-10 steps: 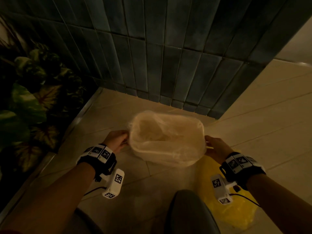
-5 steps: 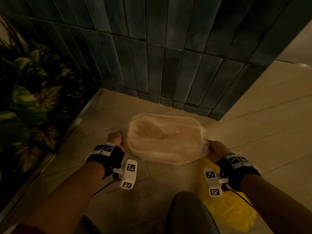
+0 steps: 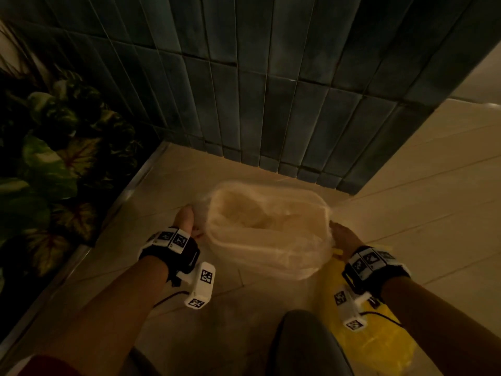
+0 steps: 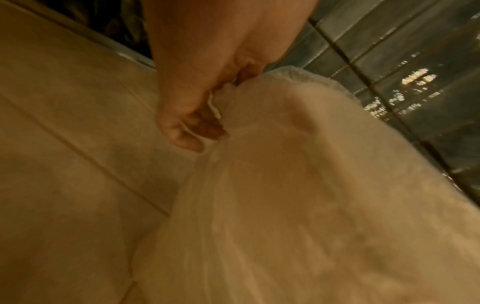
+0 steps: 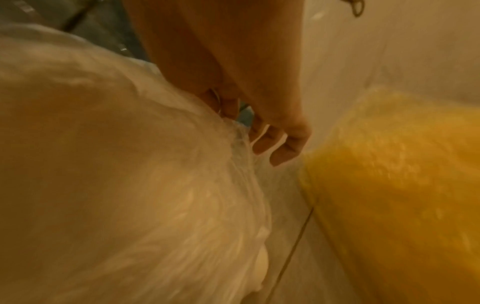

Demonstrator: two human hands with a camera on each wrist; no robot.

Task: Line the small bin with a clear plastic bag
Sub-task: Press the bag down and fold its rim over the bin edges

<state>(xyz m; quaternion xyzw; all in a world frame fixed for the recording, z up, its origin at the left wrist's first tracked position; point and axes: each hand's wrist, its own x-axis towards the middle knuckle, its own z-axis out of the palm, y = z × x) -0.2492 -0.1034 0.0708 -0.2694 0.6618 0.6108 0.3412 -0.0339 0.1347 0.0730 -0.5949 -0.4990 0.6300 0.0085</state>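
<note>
A small pale bin stands on the tiled floor before the dark tiled wall. A clear plastic bag sits inside it, its edge folded over the rim and down the outside. My left hand grips a gathered bunch of the bag at the bin's left side, fingers curled round the film. My right hand pinches the bag's edge at the bin's right side between thumb and forefinger; the other fingers hang loose below.
A yellow plastic bag lies on the floor just right of the bin, under my right wrist. Leafy plants fill the left behind a metal strip. The dark tiled wall stands close behind. My knee is at the bottom.
Both hands have slid lower down the bin's sides, drawing the bag's edge further down over the rim. The view has tilted slightly.
</note>
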